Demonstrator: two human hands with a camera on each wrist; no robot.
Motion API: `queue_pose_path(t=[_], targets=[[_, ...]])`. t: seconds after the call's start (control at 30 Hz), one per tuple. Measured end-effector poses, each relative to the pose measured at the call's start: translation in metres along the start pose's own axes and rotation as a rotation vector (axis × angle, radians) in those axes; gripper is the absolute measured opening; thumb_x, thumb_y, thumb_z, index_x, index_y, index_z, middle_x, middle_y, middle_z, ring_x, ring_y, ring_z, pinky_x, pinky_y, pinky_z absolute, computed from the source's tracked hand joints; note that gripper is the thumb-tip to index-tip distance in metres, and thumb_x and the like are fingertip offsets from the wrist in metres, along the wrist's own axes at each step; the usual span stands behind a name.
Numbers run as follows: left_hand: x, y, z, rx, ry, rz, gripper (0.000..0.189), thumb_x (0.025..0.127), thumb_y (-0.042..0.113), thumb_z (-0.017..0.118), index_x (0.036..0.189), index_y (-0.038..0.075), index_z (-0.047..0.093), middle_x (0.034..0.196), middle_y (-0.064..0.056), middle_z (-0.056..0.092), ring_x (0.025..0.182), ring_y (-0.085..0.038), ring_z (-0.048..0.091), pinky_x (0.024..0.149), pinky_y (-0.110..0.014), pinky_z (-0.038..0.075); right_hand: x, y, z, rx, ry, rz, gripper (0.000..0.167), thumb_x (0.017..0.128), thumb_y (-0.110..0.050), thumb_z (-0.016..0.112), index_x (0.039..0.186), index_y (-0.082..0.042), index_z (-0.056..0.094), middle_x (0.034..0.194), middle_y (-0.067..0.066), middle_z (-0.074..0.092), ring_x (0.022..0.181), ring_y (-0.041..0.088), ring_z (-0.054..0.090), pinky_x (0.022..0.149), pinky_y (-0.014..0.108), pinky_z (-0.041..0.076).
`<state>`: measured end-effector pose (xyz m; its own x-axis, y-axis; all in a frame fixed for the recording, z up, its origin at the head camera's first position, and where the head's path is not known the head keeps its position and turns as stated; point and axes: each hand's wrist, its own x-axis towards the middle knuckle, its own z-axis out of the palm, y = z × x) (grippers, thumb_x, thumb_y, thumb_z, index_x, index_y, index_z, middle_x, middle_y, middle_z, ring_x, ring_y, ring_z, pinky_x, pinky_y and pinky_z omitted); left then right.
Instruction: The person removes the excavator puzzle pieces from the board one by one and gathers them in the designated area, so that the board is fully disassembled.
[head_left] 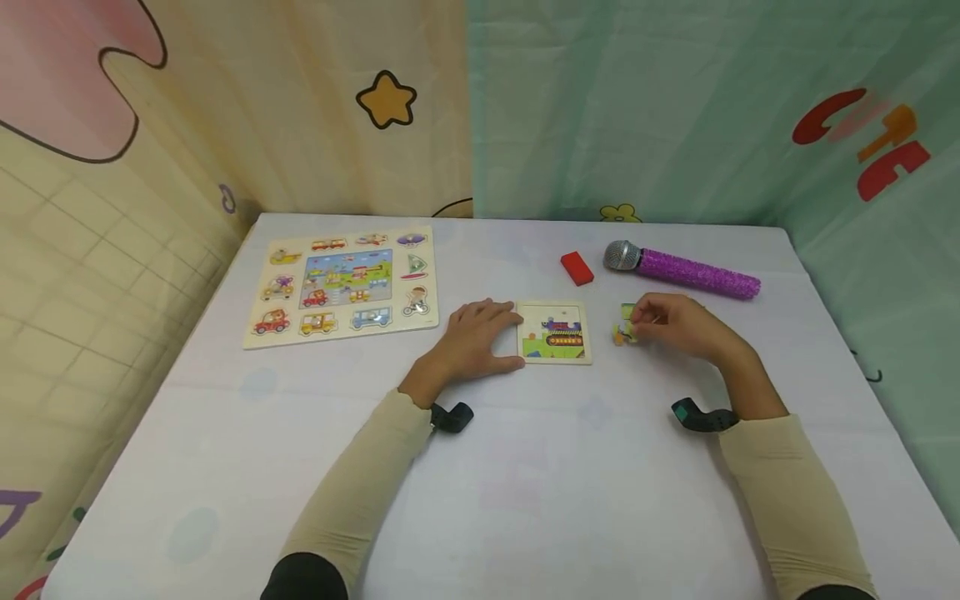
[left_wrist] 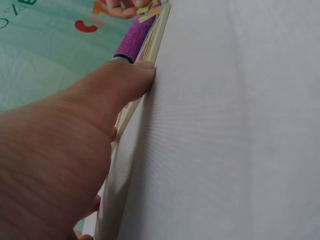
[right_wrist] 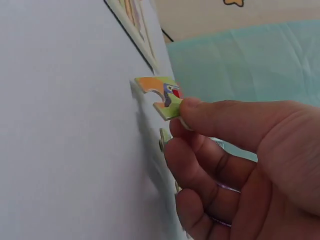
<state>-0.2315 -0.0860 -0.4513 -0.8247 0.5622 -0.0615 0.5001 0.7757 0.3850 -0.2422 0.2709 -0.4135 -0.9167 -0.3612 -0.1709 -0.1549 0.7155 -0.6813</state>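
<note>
A small square jigsaw puzzle [head_left: 555,332] in a pale wooden frame lies flat, partly filled with a colourful vehicle picture. At its left edge rests my left hand [head_left: 472,340], thumb near the lower corner and fingers higher up; in the left wrist view the thumb [left_wrist: 132,80] touches the frame's side. To the right, my right hand [head_left: 678,327] pinches a puzzle piece [right_wrist: 167,97], green and orange with a rounded notch, between thumb and fingertips. Another green piece [right_wrist: 163,140] shows behind the fingers, partly hidden.
A larger wooden vehicle puzzle board [head_left: 292,279] lies at the left. Behind the small puzzle are a red block [head_left: 577,268] and a purple glittery microphone [head_left: 690,271]. A white cloth covers the table [head_left: 555,483]; patterned curtains hang behind it.
</note>
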Motion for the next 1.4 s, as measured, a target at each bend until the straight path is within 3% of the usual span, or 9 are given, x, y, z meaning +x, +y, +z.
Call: queue_pose_path(t=[0.2,0.4,0.77,1.23,1.4], targets=[[0.002,-0.001,0.001,0.022,0.015,-0.001,0.069,0.091,0.058,0.068,0.149,0.025,0.048,0.162,-0.001,0.031,0.149,-0.03,0.021,0.117,-0.052,0.015,-0.008,0.018,0.0,-0.018,0.045,0.029,0.013,0.099,-0.014,0.068,0.101,-0.002,0.065,0.089,0.008,0.065,0.083,0.023,0.057,0.069,0.029,0.048],[0.001,-0.001,0.003,0.005,0.006,-0.002,0.07,0.091,0.057,0.068,0.15,0.025,0.048,0.162,-0.001,0.031,0.149,-0.03,0.02,0.117,-0.053,0.015,-0.008,0.017,0.0,-0.055,0.059,0.049,0.009,0.097,-0.013,0.07,0.096,-0.005,0.066,0.085,0.007,0.062,0.081,0.024,0.053,0.069,0.033,0.045],[0.001,-0.002,0.004,-0.006,0.006,-0.005,0.07,0.091,0.057,0.068,0.15,0.025,0.047,0.162,-0.001,0.031,0.149,-0.029,0.019,0.118,-0.053,0.014,-0.009,0.014,0.003,-0.194,0.052,0.014,0.007,0.094,-0.009,0.071,0.088,-0.01,0.068,0.082,0.004,0.062,0.081,0.025,0.053,0.071,0.038,0.045],[0.0,-0.002,0.004,-0.013,0.016,0.01,0.07,0.091,0.057,0.068,0.15,0.024,0.048,0.162,-0.001,0.033,0.149,-0.03,0.02,0.118,-0.053,0.014,-0.012,0.026,0.004,-0.119,0.072,-0.001,0.006,0.096,-0.012,0.071,0.092,-0.009,0.068,0.085,0.006,0.062,0.083,0.024,0.052,0.071,0.034,0.044],[0.0,-0.002,0.004,-0.006,0.015,0.009,0.07,0.091,0.057,0.068,0.15,0.025,0.047,0.162,-0.001,0.032,0.149,-0.029,0.02,0.118,-0.053,0.014,-0.012,0.027,0.001,-0.085,0.057,0.04,0.01,0.1,-0.018,0.067,0.097,-0.008,0.068,0.092,0.007,0.061,0.089,0.025,0.051,0.076,0.037,0.045]])
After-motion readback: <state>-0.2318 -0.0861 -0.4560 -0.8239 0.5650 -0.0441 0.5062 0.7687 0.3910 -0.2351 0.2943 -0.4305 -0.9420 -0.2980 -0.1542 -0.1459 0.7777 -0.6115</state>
